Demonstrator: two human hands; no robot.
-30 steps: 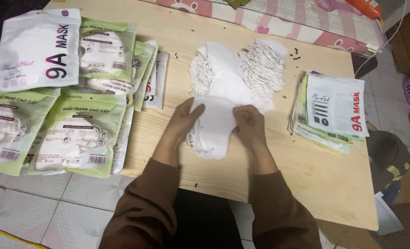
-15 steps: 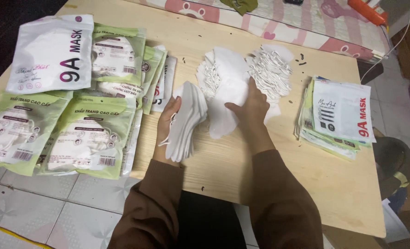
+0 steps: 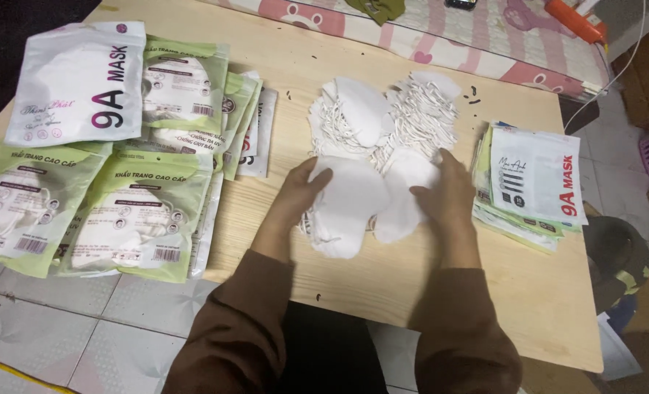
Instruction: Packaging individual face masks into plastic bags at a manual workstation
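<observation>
**A:** Head view first. What are the hands doing?

**B:** The left hand [image 3: 299, 195] is gripping a small stack of white face masks [image 3: 342, 208], fingers curled round its far-left edge. The right hand [image 3: 447, 195] is pressing on a second white mask [image 3: 403, 197], thumb on top and fingers wrapping its right side. Both hands are closed on what they are holding.

**A:** Are the two touching?

**B:** The stack and the single mask are lying side by side and overlapping slightly at the middle, both resting on the wooden worktop [image 3: 383, 281], near the person's front edge.

**A:** And beyond them?

**B:** Just on the far side, a loose pile of white masks [image 3: 383, 117] is sitting with its ear loops tangling outward. It is touching the far edge of the held masks.

**A:** What is lying to the left?

**B:** Green-and-white packaged masks [image 3: 131, 219] are spreading in overlapping rows, hanging over the worktop's left edge above the tiled floor [image 3: 62, 328]. One white pouch [image 3: 76, 84] is lying on top at the far left.

**A:** To the right?

**B:** A neat stack of flat pouches [image 3: 532, 182] is sitting just beside the right hand, a white one on top.

**A:** Anything behind?

**B:** A pink patterned bed [image 3: 485, 36] is running along the far edge of the worktop.
</observation>
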